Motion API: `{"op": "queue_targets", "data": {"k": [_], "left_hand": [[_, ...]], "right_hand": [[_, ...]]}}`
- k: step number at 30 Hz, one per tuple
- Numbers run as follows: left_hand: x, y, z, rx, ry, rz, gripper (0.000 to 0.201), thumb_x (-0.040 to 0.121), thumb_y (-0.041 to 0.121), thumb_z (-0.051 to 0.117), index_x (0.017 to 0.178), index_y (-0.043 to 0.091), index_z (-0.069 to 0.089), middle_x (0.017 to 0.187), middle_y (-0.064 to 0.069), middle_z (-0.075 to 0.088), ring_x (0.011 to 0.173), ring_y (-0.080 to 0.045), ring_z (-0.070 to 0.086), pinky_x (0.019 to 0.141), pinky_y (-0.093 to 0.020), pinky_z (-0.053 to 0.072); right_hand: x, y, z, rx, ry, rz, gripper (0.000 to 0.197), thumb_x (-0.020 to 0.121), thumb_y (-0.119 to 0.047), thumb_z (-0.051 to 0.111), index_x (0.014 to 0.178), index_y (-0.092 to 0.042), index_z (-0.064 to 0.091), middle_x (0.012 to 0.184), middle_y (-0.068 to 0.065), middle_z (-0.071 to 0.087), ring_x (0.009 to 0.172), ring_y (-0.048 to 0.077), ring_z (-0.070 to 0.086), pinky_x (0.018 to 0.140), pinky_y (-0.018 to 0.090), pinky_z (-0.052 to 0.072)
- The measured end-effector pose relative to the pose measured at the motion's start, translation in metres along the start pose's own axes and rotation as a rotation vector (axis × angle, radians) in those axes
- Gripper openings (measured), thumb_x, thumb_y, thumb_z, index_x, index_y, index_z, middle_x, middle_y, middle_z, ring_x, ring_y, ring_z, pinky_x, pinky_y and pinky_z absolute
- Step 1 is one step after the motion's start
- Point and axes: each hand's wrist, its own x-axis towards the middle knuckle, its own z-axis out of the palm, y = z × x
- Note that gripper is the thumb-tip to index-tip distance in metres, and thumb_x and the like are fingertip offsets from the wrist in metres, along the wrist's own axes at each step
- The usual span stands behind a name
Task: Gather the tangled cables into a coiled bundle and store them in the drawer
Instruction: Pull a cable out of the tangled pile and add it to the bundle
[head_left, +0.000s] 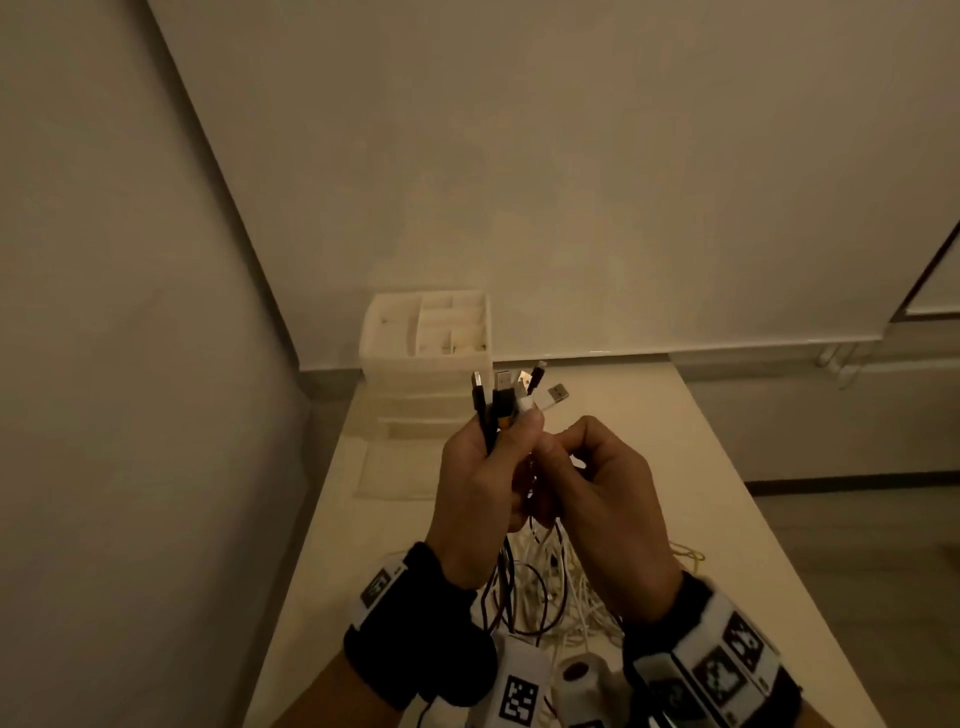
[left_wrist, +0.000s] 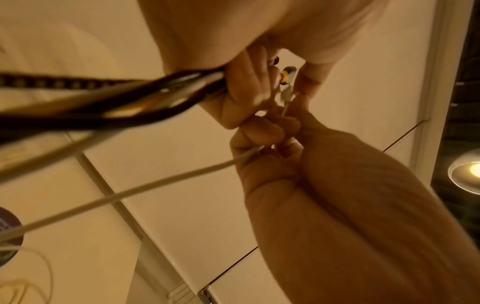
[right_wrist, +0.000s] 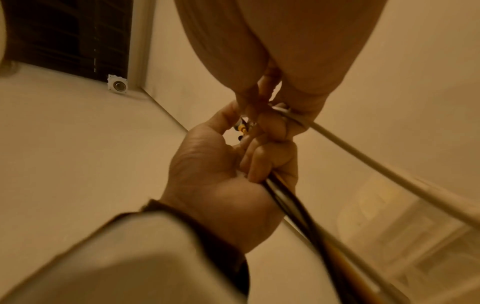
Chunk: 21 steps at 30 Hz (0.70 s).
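Observation:
My left hand (head_left: 511, 441) is raised above the table and grips a bunch of black and white cables just below their ends. Their USB plugs (head_left: 511, 392) stick up out of the fist. Close beside it, my right hand (head_left: 566, 460) has its fingers curled and pinches a white cable (left_wrist: 155, 181). The dark cables (right_wrist: 298, 205) run down from the left fist. The rest of the cables hang into a loose tangle (head_left: 545, 587) on the table under my wrists. A white plastic drawer unit (head_left: 426, 358) stands at the table's far end.
The pale table (head_left: 649, 467) is narrow, with a wall along its left side and floor beyond its right edge. A pale flat shape (head_left: 395, 467) lies in front of the drawer unit, perhaps a pulled-out drawer. A thin yellowish cord (head_left: 685, 553) lies right of the tangle.

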Motion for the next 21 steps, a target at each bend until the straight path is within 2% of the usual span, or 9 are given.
{"op": "queue_targets", "data": {"k": [3,6,8,10,12,14,18,21], "left_hand": [[-0.001,-0.001,0.009,0.000,0.038,-0.067,0.031,0.098,0.027,0.048,0.074,0.008,0.047,0.048,0.005,0.039,0.034,-0.009,0.036,0.035,-0.016,0.029],[0.002,-0.007,0.016,-0.007,0.097,-0.055,0.036,0.099,0.032,0.046,0.076,0.004,0.050,0.054,-0.003,0.039,0.040,-0.016,0.038,0.039,-0.020,0.032],[0.006,-0.009,0.017,-0.013,0.167,-0.026,0.039,0.100,0.035,0.043,0.070,0.010,0.047,0.054,-0.001,0.037,0.045,-0.014,0.035,0.043,-0.024,0.030],[0.014,-0.004,0.014,-0.091,0.225,0.027,0.042,0.101,0.036,0.039,0.065,0.016,0.044,0.054,0.003,0.038,0.045,-0.012,0.031,0.042,-0.023,0.028],[0.022,0.006,0.005,-0.207,0.251,0.082,0.043,0.102,0.039,0.035,0.065,0.019,0.046,0.057,0.002,0.043,0.045,-0.013,0.035,0.041,-0.022,0.030],[0.029,0.015,-0.007,-0.293,0.260,0.128,0.043,0.102,0.044,0.033,0.068,0.021,0.044,0.055,0.002,0.040,0.043,-0.014,0.037,0.042,-0.023,0.033],[0.028,0.029,-0.025,-0.288,0.229,0.220,0.040,0.101,0.047,0.031,0.071,0.021,0.040,0.052,0.006,0.027,0.040,-0.012,0.024,0.048,-0.027,0.039],[0.022,0.040,-0.035,-0.306,0.187,0.248,0.040,0.101,0.048,0.030,0.070,0.022,0.036,0.051,0.008,0.024,0.039,-0.007,0.017,0.041,-0.015,0.025]], "right_hand": [[0.000,0.000,-0.009,0.007,-0.023,0.010,0.027,0.092,-0.020,0.060,0.084,0.004,0.051,0.062,0.005,0.067,0.046,0.022,0.053,0.046,0.028,0.046],[-0.002,0.001,-0.016,0.010,-0.041,0.016,0.027,0.088,-0.016,0.065,0.085,0.005,0.048,0.065,0.012,0.066,0.046,0.025,0.055,0.047,0.031,0.048],[-0.005,0.008,-0.021,-0.025,-0.107,0.024,0.027,0.088,-0.018,0.066,0.086,0.002,0.049,0.064,0.017,0.063,0.044,0.026,0.052,0.046,0.035,0.045],[-0.010,0.019,-0.029,-0.105,-0.208,0.018,0.020,0.092,-0.021,0.062,0.084,-0.005,0.055,0.058,0.009,0.060,0.045,0.020,0.049,0.047,0.033,0.042],[-0.017,0.034,-0.039,-0.191,-0.292,0.011,0.024,0.095,-0.027,0.056,0.077,-0.012,0.062,0.053,0.000,0.055,0.047,0.011,0.047,0.051,0.027,0.039],[-0.021,0.048,-0.054,-0.236,-0.321,0.030,0.033,0.094,-0.035,0.051,0.069,-0.018,0.065,0.052,-0.002,0.052,0.048,0.008,0.046,0.052,0.025,0.039],[-0.017,0.067,-0.079,-0.255,-0.324,0.072,0.035,0.093,-0.037,0.053,0.068,-0.017,0.067,0.054,0.002,0.052,0.052,0.010,0.048,0.055,0.026,0.041],[-0.015,0.078,-0.090,-0.321,-0.328,0.104,0.036,0.089,-0.039,0.053,0.062,-0.019,0.066,0.055,-0.004,0.053,0.053,0.006,0.048,0.057,0.024,0.041]]}}
